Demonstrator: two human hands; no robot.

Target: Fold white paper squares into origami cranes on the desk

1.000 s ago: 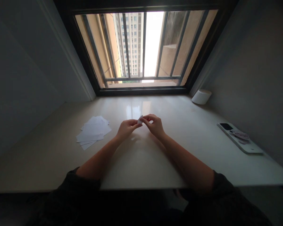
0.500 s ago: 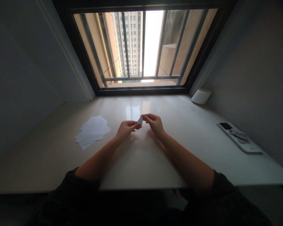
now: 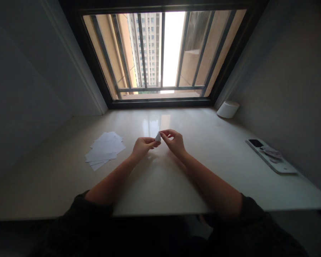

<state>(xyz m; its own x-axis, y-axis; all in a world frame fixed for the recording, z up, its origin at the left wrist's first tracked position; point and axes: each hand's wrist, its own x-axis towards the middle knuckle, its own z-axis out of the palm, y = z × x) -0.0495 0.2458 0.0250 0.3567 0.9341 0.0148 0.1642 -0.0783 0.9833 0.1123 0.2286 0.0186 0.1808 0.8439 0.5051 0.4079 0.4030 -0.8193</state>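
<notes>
Between my hands, above the middle of the pale tabletop, is a small folded piece of white paper (image 3: 158, 137) that narrows to a point at the top. My left hand (image 3: 144, 145) pinches its lower part between thumb and fingers. At the upper tip, the thumb and forefinger of my right hand (image 3: 174, 140) close on the paper from the right. How the folds run is too small to make out. To the left of my left hand lies a loose, overlapping pile of white paper sheets (image 3: 104, 148).
A phone in a pale case (image 3: 273, 157), with a round grip on its back, lies at the right. A white cylindrical object (image 3: 228, 109) stands in the back right corner. Behind the tabletop (image 3: 160, 189) is a dark-framed window (image 3: 160, 104) with bars.
The paper's tip has shifted slightly left and turned a little. My right fingertips have moved slightly left along with it. My left hand stays almost in place.
</notes>
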